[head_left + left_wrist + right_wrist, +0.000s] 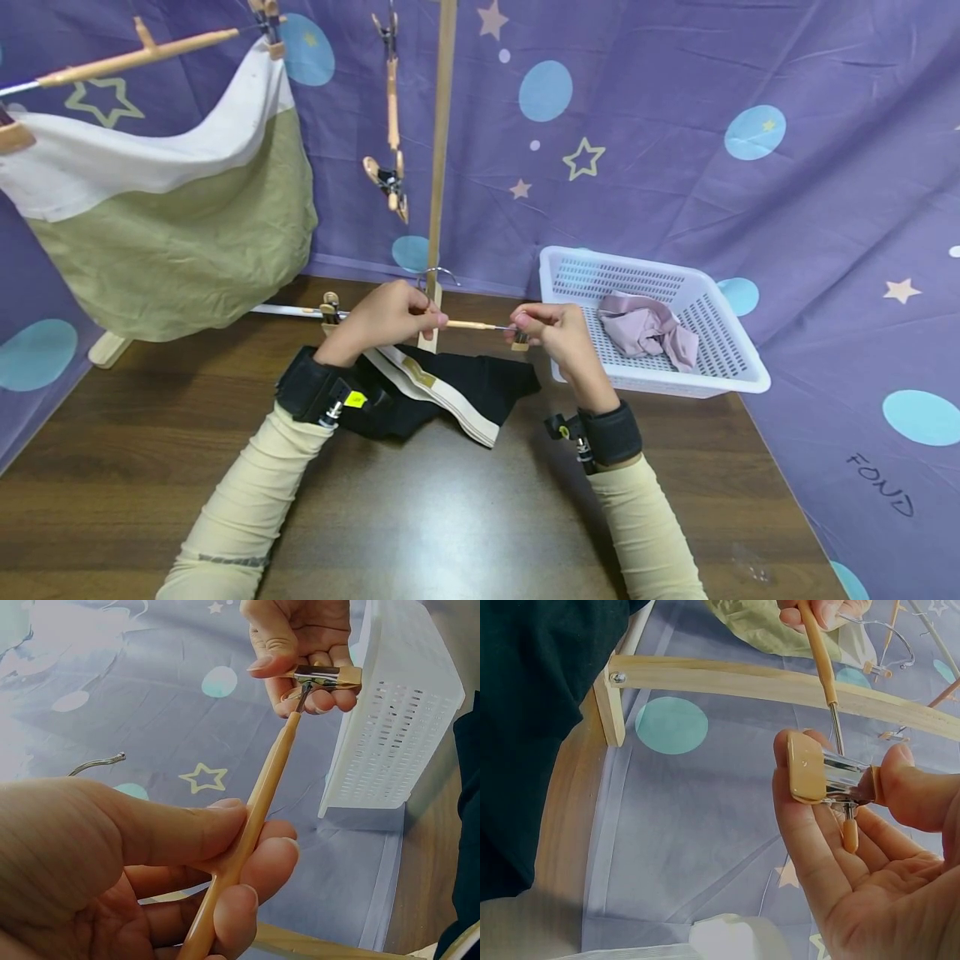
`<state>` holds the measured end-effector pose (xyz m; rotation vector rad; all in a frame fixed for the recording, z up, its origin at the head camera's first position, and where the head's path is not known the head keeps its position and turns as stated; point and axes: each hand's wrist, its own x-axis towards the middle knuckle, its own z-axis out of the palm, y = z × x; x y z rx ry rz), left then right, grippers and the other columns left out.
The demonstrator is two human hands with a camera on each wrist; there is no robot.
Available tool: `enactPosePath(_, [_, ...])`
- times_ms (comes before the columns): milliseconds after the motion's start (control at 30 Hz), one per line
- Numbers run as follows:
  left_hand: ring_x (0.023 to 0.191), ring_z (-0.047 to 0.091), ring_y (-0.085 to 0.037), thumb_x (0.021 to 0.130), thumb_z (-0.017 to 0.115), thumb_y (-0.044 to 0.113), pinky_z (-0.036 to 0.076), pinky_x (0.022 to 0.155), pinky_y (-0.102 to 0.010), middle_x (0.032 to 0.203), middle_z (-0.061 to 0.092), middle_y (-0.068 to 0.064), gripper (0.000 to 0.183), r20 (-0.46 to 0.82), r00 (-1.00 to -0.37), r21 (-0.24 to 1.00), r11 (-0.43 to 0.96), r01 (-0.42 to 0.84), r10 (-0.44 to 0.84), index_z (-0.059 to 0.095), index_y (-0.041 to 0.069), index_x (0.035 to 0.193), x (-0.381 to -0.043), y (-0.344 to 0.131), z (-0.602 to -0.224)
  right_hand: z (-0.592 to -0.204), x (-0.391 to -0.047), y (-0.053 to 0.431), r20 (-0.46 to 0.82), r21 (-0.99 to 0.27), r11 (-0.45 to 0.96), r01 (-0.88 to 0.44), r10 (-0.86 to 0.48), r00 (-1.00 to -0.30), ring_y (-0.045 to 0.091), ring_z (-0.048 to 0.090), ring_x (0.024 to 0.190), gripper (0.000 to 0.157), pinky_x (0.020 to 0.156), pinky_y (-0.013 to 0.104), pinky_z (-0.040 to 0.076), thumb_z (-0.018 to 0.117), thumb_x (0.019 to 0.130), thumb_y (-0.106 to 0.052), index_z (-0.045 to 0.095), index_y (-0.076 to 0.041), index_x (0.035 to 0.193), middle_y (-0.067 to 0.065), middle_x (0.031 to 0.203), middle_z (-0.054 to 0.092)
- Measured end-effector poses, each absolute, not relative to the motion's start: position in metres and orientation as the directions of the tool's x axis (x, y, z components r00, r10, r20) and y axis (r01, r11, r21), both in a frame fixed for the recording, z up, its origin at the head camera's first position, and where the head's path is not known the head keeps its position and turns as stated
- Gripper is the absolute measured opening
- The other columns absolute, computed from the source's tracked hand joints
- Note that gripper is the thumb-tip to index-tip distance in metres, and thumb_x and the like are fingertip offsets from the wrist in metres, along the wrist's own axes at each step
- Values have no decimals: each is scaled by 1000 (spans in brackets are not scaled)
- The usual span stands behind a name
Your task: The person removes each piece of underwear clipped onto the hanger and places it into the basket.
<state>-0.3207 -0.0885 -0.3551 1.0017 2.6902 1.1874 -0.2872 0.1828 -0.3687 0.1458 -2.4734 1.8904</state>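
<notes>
Two hands hold one hanger (471,325) between them above the desk (435,517). We see the left hand (386,317) pinching its bar between thumb and fingers, while the right hand (558,333) pinches the clip (520,343) at the bar's right end, thumb on one side, fingers on the other. Left of the left hand, we find the hanger's other clip (330,307); its metal hook (448,273) rises just beyond that hand. Black cloth (491,379) with a pale band (468,415) lies below and between the hands; we cannot tell whether the left clip grips it. To the right of the right hand, we have a white basket (675,383) with pink cloth (648,329) inside. Up and left of the left hand, a green-and-white cloth (187,233) hangs from a second hanger (142,58).
</notes>
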Motion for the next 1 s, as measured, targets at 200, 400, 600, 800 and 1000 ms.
enactPosePath(200, [50, 45, -2, 97, 68, 14, 35, 50, -20, 70, 72, -7, 30, 209, -795, 670, 509, 541, 570, 73, 5, 69, -319, -90, -354, -369, -287, 182, 74, -966, 241, -90, -77, -994, 14, 74, 73, 18, 68, 28, 56, 67, 98, -9, 72, 7, 102, 13, 83, 78])
enactPosePath(400, [50, 46, -2, 97, 68, 14, 35, 50, -19, 72, 73, -8, 30, 212, -801, 673, 511, 535, 560, 73, 4, 69, -319, -89, -355, -368, -287, 182, 78, -968, 234, -96, -84, -993, 14, 74, 74, 21, 70, 28, 58, 66, 99, -9, 71, 10, 105, 18, 86, 78])
enactPosePath(600, [47, 39, 0, 97, 68, 15, 30, 49, -20, 77, 75, -10, 32, 205, -801, 671, 515, 533, 562, 72, 4, 68, -315, -86, -356, -368, -285, 186, 82, -971, 217, -102, -98, -992, 13, 74, 73, 20, 70, 29, 58, 66, 98, -8, 70, 11, 104, 15, 83, 77])
enactPosePath(800, [50, 48, -3, 98, 68, 16, 37, 50, -20, 72, 73, -8, 31, 138, -788, 652, 544, 528, 600, 75, 3, 71, -318, -85, -350, -368, -284, 189, 63, -966, 244, -89, -112, -992, 12, 73, 74, 20, 72, 28, 56, 66, 99, -11, 71, 8, 106, 10, 82, 78])
enactPosePath(1000, [62, 68, -21, 98, 68, 14, 47, 57, -20, 74, 74, -12, 24, 22, -774, 660, 572, 487, 633, 78, 1, 80, -320, -84, -336, -366, -286, 192, 61, -958, 270, -95, -133, -989, 13, 74, 77, 20, 78, 34, 57, 66, 100, -13, 72, 5, 106, 8, 83, 78])
